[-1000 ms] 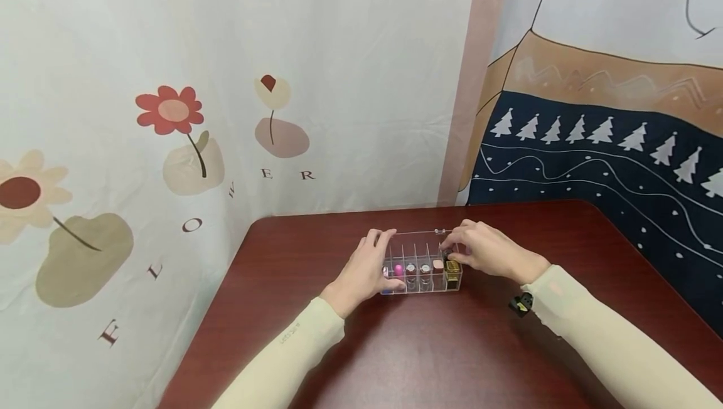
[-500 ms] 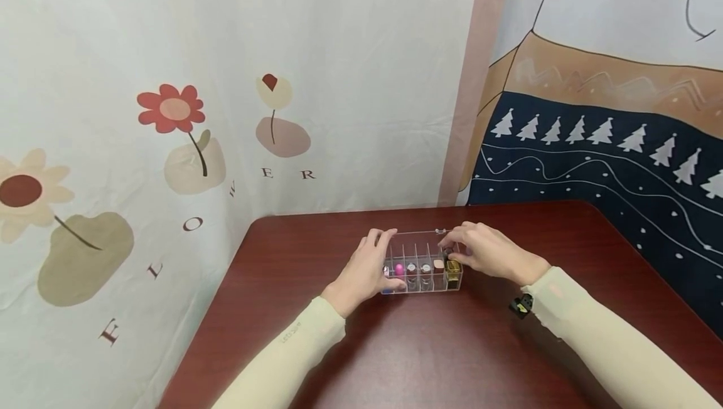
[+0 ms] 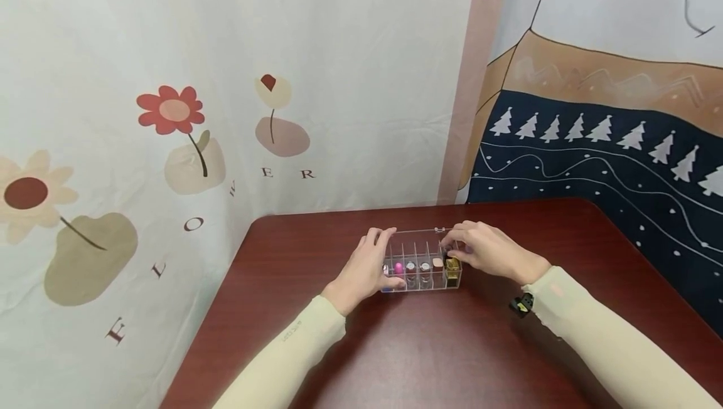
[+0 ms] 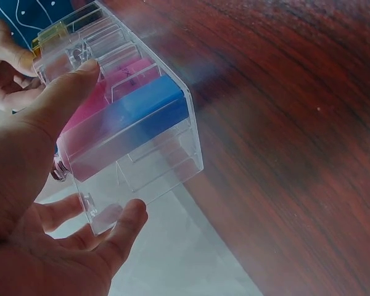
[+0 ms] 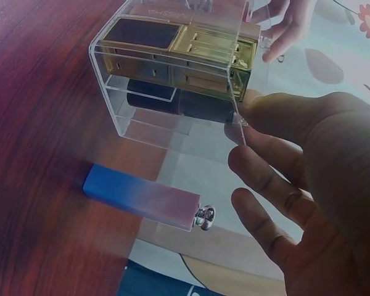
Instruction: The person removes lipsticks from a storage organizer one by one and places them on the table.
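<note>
A clear acrylic lipstick organizer (image 3: pixel 422 281) stands on the table, with several tubes upright in its compartments. My left hand (image 3: pixel 367 268) grips its left end, thumb in front and fingers at the back. At that end sits a blue-and-pink tube (image 4: pixel 151 103), seen in the left wrist view. My right hand (image 3: pixel 480 247) is at the rear right corner. Its thumb and a finger pinch the top of a black lipstick tube (image 5: pixel 203 106), which is inside a back compartment behind a gold lipstick (image 5: pixel 213 52). The finger behind the tube is partly hidden.
Another blue-to-pink tube (image 5: pixel 142 196) with a silver knob stands on the table beside the organizer, seen in the right wrist view. The dark red wooden table (image 3: pixel 429 352) meets a printed curtain (image 3: pixel 361 145) at its far and left edges.
</note>
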